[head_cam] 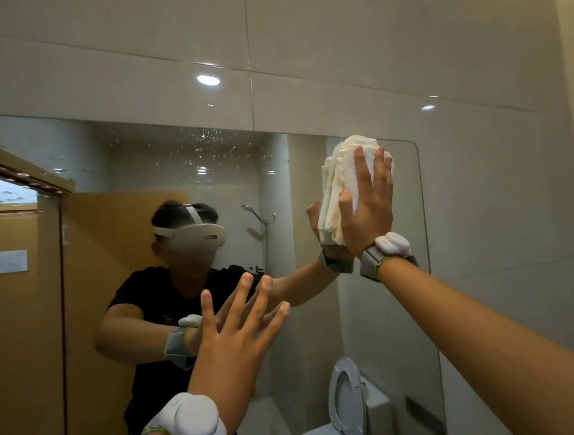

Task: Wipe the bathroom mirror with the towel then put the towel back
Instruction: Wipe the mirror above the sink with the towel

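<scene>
At the far left, the large frameless wall mirror (389, 312) reflects a tan wooden door (27, 340) with a pale rectangular sign on it, and above the door a small window showing daylight. Along the top of the glass, a scatter of water droplets and smears (204, 148) runs across the reflection of the glossy tiled wall. Further right, the mirror shows the person in a black T-shirt wearing a white head-mounted device (194, 233). In front of that reflection the left hand (233, 338) is raised with the palm toward the glass, fingers spread wide and holding nothing; its fingertips lie at or just off the surface, and contact cannot be told for sure. A white puck-shaped tracker on a grey strap (189, 427) sits on that wrist. Right of centre, a reflected chrome shower head (254, 214) hangs on the tiled wall, and below it a white toilet with its lid raised (348, 404) appears at the bottom edge. Near the mirror's upper right corner, the right hand (367, 204) lies flat, fingers extended, pressing a bunched white terry towel (340, 175) against the glass. A second white wrist tracker (389, 247) sits on that wrist. Beyond the mirror's rounded edge is beige wall tile (500, 200).
</scene>
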Available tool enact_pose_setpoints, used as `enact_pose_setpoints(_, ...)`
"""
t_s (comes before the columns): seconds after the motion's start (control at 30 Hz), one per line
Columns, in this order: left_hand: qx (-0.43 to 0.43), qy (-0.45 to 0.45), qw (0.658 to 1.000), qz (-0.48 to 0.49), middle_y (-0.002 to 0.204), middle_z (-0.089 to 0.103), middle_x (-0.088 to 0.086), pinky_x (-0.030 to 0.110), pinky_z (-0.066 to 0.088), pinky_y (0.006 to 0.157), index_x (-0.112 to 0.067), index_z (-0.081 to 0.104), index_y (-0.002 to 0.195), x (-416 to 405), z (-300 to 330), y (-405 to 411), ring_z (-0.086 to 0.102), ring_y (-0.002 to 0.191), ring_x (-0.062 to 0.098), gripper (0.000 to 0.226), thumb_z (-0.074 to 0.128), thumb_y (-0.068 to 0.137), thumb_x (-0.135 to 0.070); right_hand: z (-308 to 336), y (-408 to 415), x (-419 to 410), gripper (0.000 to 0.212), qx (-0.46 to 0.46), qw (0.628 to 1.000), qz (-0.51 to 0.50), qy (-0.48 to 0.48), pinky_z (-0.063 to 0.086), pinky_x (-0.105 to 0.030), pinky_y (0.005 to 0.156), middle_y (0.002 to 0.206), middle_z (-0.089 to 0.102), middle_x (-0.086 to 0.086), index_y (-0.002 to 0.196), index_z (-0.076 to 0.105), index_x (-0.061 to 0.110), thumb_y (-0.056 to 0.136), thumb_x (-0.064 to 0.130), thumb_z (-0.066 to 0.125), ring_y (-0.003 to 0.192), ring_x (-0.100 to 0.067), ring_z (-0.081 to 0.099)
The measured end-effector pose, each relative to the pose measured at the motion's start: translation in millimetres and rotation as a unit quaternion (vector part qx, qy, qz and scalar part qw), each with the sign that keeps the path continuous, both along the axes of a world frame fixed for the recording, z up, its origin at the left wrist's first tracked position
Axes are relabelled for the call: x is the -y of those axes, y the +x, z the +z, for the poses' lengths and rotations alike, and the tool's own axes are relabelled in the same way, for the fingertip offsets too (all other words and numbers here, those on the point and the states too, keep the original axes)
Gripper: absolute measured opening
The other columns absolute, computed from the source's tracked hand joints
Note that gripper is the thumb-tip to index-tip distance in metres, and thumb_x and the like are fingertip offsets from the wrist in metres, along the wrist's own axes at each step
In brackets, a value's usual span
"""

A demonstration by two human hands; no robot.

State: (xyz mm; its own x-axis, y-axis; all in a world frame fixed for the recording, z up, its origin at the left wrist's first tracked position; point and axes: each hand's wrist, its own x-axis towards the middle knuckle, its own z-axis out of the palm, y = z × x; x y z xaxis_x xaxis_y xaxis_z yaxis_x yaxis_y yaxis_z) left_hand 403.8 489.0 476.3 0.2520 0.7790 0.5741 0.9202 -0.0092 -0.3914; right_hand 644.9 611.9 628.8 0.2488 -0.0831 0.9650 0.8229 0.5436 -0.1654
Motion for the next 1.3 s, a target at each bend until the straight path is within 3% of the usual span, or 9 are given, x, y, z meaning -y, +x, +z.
enact_pose_setpoints(0.2,0.001,-0.005,1.0,-0.021,0.149,-0.061,0.005,0.081,-0.024,0.107,-0.041,-0.044,0.145,-1,-1,3,-0.06,0.134,0.038,0.137,0.078,0.082,-0.046,42,-21,-4,0.069,0.012,0.999,-0.019,0.031,0.033,-0.051,0.127,0.174,0.022,-0.009,0.164,0.018,0.037,0.1,0.055,0.035,0.161,-0.034,0.02)
enact_pose_setpoints(0.43,-0.009,-0.027,0.997,-0.067,0.158,-0.052,0.005,0.077,-0.018,0.115,-0.043,-0.025,0.156,21,13,-8,-0.056,0.139,0.03,0.132,0.081,0.078,-0.051,43,-23,12,0.071,0.058,0.998,0.011,-0.009,0.028,-0.054,0.129,0.175,0.016,-0.012,0.166,0.026,0.027,0.101,0.051,0.04,0.162,-0.035,0.014)
enact_pose_setpoints(0.53,-0.012,0.026,0.996,-0.079,0.163,-0.045,0.006,0.079,-0.006,0.117,-0.045,-0.025,0.157,42,32,-42,-0.046,0.148,0.032,0.135,0.081,0.074,-0.061,44,-22,19,0.072,0.059,0.997,0.011,-0.039,0.023,-0.052,0.131,0.175,0.014,-0.011,0.166,0.024,0.027,0.101,0.051,0.042,0.162,-0.035,0.012)
enact_pose_setpoints(0.7,-0.023,0.06,0.998,-0.007,0.172,-0.026,0.002,0.086,0.014,0.112,-0.049,-0.013,0.16,85,67,-147,-0.024,0.157,0.04,0.141,0.081,0.058,-0.074,45,-26,28,0.076,0.058,0.996,-0.002,-0.062,0.014,-0.049,0.132,0.176,0.013,-0.011,0.166,0.023,0.027,0.098,0.053,0.045,0.163,-0.034,0.01)
enact_pose_setpoints(0.8,-0.077,0.028,0.996,0.027,0.175,-0.008,0.007,0.087,0.023,0.107,-0.042,0.007,0.163,93,70,-180,-0.011,0.158,0.046,0.138,0.079,0.052,-0.081,45,-34,32,0.077,0.055,0.996,0.002,-0.066,0.013,-0.052,0.132,0.176,0.012,-0.011,0.167,0.022,0.027,0.097,0.053,0.044,0.163,-0.035,0.008)
enact_pose_setpoints(0.87,-0.089,0.025,0.995,0.046,0.175,0.005,0.012,0.088,0.021,0.106,-0.035,0.02,0.164,88,67,-182,0.0,0.157,0.052,0.139,0.078,0.047,-0.085,44,-41,32,0.075,0.05,0.997,-0.003,-0.057,0.016,-0.056,0.132,0.176,0.013,-0.011,0.166,0.023,0.028,0.098,0.052,0.043,0.163,-0.035,0.009)
enact_pose_setpoints(1.1,-0.086,0.034,0.994,0.049,0.175,-0.003,0.011,0.086,0.009,0.108,-0.038,0.009,0.165,77,60,-184,-0.007,0.157,0.051,0.142,0.074,0.048,-0.086,45,-67,27,0.073,0.063,0.998,-0.007,-0.001,0.02,-0.056,0.131,0.175,0.017,-0.011,0.166,0.026,0.028,0.102,0.065,0.028,0.162,-0.036,0.013)
enact_pose_setpoints(1.3,-0.07,0.037,0.996,0.033,0.171,-0.029,0.008,0.086,0.0,0.112,-0.043,-0.014,0.161,70,58,-187,-0.032,0.152,0.047,0.133,0.064,0.062,-0.085,47,-96,26,0.071,0.067,0.997,-0.014,0.036,0.029,-0.06,0.126,0.174,0.019,-0.011,0.165,0.023,0.033,0.103,0.067,0.022,0.162,-0.036,0.014)
